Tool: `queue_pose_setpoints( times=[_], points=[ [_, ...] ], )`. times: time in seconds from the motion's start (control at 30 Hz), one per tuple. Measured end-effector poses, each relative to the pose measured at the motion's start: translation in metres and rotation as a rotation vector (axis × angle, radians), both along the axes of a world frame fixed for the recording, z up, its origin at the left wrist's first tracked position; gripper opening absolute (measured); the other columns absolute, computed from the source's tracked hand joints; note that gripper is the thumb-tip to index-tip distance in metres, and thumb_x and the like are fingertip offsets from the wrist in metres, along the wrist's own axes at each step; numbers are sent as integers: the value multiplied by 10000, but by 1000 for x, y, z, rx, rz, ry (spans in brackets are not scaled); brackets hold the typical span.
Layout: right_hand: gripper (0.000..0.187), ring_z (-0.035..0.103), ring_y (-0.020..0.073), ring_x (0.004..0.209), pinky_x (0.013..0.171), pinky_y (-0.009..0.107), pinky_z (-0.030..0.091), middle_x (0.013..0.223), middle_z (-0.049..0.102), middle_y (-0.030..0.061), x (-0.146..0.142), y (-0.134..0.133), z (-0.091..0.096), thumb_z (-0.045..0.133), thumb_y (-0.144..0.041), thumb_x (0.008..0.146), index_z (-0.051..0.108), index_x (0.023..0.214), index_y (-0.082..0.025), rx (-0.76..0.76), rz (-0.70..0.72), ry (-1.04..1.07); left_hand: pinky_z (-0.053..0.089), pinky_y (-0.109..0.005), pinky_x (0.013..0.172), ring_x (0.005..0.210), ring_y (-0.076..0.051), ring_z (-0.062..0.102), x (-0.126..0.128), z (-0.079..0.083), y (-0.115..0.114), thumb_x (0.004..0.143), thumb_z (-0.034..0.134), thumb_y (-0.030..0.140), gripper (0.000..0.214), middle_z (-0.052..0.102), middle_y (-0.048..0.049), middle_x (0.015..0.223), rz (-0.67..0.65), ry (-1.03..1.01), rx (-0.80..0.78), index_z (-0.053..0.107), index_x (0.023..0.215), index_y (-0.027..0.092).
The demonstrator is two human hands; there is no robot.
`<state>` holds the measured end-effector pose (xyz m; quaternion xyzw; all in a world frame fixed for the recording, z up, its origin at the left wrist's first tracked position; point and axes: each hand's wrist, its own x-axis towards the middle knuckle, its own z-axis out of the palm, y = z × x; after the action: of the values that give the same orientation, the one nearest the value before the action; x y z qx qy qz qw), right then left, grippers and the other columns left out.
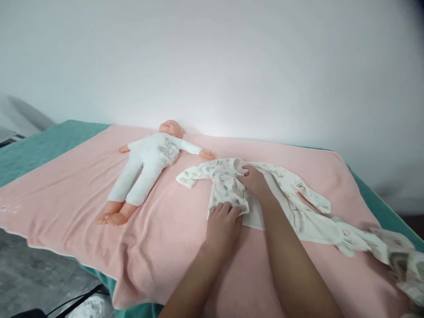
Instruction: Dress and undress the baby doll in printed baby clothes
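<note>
A white baby shirt [228, 183] with a small print lies spread on a pink blanket, its front parted so the plain inside shows. My left hand [224, 223] has its fingers curled over the lower corner of the shirt's left front panel. Higher up, near the neckline, my right hand [254, 182] is closed on the edge of that same panel; its fingertips are partly hidden. A baby doll [145, 152] with a white cloth body lies on its back to the left, one arm stretched toward the shirt's sleeve.
The pink blanket [165, 247] is wrinkled at the left and covers a green surface [49, 137]. More printed baby clothing [361, 240] lies bunched at the right. A white wall [212, 66] rises behind. Grey floor [39, 260] and a dark cable show at lower left.
</note>
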<state>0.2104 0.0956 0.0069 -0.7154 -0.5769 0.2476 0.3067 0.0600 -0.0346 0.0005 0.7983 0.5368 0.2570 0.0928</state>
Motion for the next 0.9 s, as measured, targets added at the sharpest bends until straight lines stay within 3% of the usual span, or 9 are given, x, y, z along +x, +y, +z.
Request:
queue_pose_setpoints(
  times=[0.07, 0.17, 0.27, 0.33, 0.43, 0.6, 0.77, 0.83, 0.9],
  points=[
    [465, 607, 204, 787, 785, 356, 471, 800, 641, 33, 0, -1, 4, 654, -325, 687, 617, 1126, -177, 0, 25, 73, 385, -320, 720, 812, -175, 546, -2, 2, 1, 912, 467, 252, 172, 621, -21, 829, 28, -175, -81, 634, 882, 227],
    [497, 632, 184, 825, 718, 320, 523, 951, 647, 37, -8, -4, 14, 639, -386, 740, 549, 1201, -225, 98, 122, 521, 420, -277, 669, 746, -152, 565, -16, 5, 7, 925, 434, 334, 234, 628, -15, 801, 212, -612, -205, 627, 903, 204],
    [522, 642, 181, 943, 746, 316, 554, 1144, 617, 49, -19, -5, 19, 617, -441, 787, 483, 1260, -266, 146, 217, 897, 471, -274, 719, 860, -160, 600, -44, 7, 16, 897, 462, 354, 253, 644, -39, 987, 472, -1007, -162, 578, 1066, 206],
    [467, 647, 182, 947, 764, 318, 557, 1127, 627, 59, -23, -4, 15, 642, -429, 773, 542, 1187, -237, 121, 192, 904, 482, -295, 815, 991, -169, 594, -64, 7, 22, 857, 511, 298, 292, 610, -51, 1143, 556, -1088, -113, 531, 1139, 223],
    [350, 661, 170, 865, 742, 311, 555, 1024, 658, 58, -26, 0, 1, 639, -397, 766, 610, 1053, -198, 96, 129, 769, 463, -324, 902, 1057, -182, 582, -88, 11, 31, 824, 552, 283, 322, 603, -60, 1172, 576, -963, -136, 524, 1139, 221],
    [235, 636, 182, 873, 790, 350, 528, 965, 673, 48, -29, 4, -14, 557, -332, 802, 637, 979, -201, 171, 170, 439, 473, -349, 845, 961, -215, 619, -116, 25, 61, 817, 551, 390, 510, 644, -102, 1089, 672, -619, -152, 463, 1269, 172],
    [223, 552, 216, 1034, 962, 385, 420, 1079, 645, 73, -32, 6, -21, 477, -248, 833, 651, 960, -191, 360, 228, -22, 455, -408, 770, 940, -302, 618, -130, 32, 96, 752, 582, 424, 370, 693, -78, 980, 594, -159, -312, 626, 1064, 230],
    [270, 498, 230, 1138, 1018, 389, 366, 1192, 610, 87, -33, 7, -26, 474, -257, 844, 638, 1044, -182, 358, 276, -162, 457, -380, 726, 898, -290, 627, -131, 33, 106, 756, 551, 350, 253, 702, -67, 940, 546, -149, -278, 666, 949, 232],
    [357, 440, 232, 1227, 1065, 392, 307, 1311, 543, 101, -34, 9, -30, 461, -286, 866, 581, 1179, -163, 341, 311, -274, 466, -337, 685, 804, -247, 640, -132, 34, 115, 768, 507, 280, 250, 704, -53, 852, 541, -296, -208, 670, 946, 216]
  ],
)
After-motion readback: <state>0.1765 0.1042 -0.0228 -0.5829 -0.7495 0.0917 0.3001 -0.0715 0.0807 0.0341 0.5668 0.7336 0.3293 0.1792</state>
